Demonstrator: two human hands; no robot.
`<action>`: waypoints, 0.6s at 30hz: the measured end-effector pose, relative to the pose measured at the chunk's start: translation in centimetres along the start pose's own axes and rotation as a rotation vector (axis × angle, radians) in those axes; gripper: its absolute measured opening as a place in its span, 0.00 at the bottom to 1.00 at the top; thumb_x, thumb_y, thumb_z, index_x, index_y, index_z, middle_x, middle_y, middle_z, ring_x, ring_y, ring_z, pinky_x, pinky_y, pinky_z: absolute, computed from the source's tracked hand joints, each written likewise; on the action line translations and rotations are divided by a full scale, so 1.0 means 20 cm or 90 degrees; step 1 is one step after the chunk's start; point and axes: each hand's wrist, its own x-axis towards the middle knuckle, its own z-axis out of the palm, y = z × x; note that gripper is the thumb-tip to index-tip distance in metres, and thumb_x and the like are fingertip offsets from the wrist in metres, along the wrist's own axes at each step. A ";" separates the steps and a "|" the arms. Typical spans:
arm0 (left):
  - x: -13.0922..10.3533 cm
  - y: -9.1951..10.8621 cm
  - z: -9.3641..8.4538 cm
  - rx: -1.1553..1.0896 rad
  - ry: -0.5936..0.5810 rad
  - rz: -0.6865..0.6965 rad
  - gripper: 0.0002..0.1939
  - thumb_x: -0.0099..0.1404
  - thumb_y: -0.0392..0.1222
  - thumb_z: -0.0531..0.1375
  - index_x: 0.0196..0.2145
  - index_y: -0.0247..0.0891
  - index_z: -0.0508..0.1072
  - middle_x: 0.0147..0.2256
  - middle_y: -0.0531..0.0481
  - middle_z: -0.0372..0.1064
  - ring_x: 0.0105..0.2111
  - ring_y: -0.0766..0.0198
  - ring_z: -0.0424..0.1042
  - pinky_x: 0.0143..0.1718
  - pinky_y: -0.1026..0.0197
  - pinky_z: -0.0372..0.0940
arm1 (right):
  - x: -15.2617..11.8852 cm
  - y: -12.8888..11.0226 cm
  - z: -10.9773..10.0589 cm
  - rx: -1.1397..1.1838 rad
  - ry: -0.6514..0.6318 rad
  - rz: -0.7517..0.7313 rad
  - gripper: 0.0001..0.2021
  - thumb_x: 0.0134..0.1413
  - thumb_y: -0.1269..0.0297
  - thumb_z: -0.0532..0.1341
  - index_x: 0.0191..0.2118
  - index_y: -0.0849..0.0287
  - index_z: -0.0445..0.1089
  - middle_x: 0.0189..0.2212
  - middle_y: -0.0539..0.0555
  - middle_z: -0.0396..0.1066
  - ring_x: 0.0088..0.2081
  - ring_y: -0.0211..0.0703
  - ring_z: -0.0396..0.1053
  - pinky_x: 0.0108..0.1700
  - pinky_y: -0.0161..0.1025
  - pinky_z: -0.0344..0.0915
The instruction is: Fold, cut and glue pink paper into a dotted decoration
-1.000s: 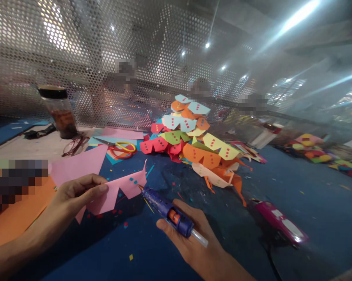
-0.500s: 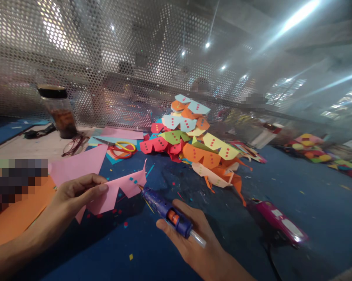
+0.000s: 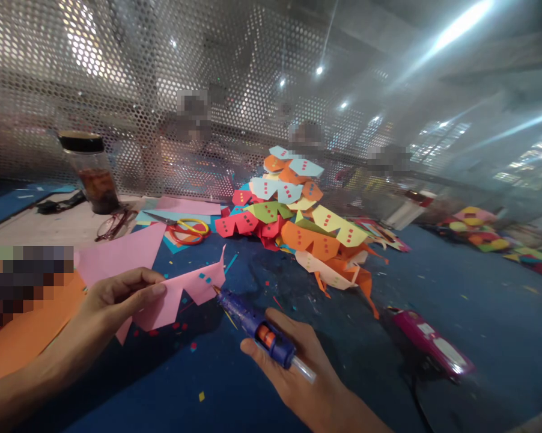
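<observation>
Between thumb and fingers, my left hand (image 3: 124,299) pinches a folded pink paper cutout (image 3: 163,310) with a notch in its lower edge. Small blue squares show on the cutout's right part. My right hand (image 3: 302,361) is wrapped round a blue glue gun (image 3: 257,325) with a clear glue stick poking from its back end. The gun's nozzle is at the right part of the pink paper, by the squares; whether it touches I cannot tell. Beyond both hands rises a pile of folded paper cutouts (image 3: 271,211) in several colours, dotted with small squares.
Yellow-and-red scissors (image 3: 187,231) lie on paper sheets at the back left, near glasses (image 3: 113,224) and a jar of brown liquid (image 3: 95,180). A magenta device (image 3: 433,343) with a cord sits at right. Paper scraps dot the blue table (image 3: 154,391). A perforated metal panel (image 3: 163,156) stands behind.
Both hands, the pink paper and the glue gun stay almost exactly where they were. Behind the panel, a blurred person shows slightly differently.
</observation>
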 end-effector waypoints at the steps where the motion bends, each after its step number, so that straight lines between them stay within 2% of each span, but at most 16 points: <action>1: 0.00 0.00 0.00 0.001 0.001 0.001 0.20 0.58 0.62 0.67 0.28 0.41 0.77 0.21 0.56 0.64 0.22 0.68 0.62 0.23 0.70 0.58 | 0.01 0.00 0.00 0.004 -0.012 0.013 0.18 0.66 0.45 0.55 0.35 0.52 0.71 0.25 0.52 0.72 0.24 0.43 0.70 0.30 0.40 0.70; 6: 0.00 0.01 0.00 0.004 0.001 -0.003 0.20 0.57 0.62 0.67 0.27 0.41 0.76 0.21 0.56 0.65 0.22 0.68 0.62 0.24 0.69 0.59 | 0.02 0.04 -0.01 0.057 -0.069 0.054 0.18 0.63 0.44 0.58 0.31 0.52 0.71 0.23 0.52 0.70 0.24 0.43 0.69 0.28 0.40 0.70; 11: 0.01 0.01 0.00 -0.005 0.002 -0.005 0.21 0.58 0.63 0.67 0.27 0.42 0.76 0.20 0.56 0.64 0.21 0.68 0.62 0.23 0.69 0.58 | -0.02 0.06 -0.01 0.078 -0.005 0.176 0.19 0.57 0.41 0.63 0.37 0.52 0.74 0.29 0.54 0.73 0.32 0.48 0.73 0.30 0.40 0.72; 18: 0.01 -0.01 -0.01 -0.041 0.012 -0.016 0.19 0.57 0.61 0.68 0.28 0.41 0.77 0.21 0.57 0.64 0.22 0.68 0.61 0.24 0.68 0.57 | 0.03 0.05 -0.04 0.225 -0.163 0.233 0.23 0.61 0.39 0.58 0.30 0.56 0.69 0.21 0.48 0.65 0.24 0.37 0.64 0.27 0.35 0.64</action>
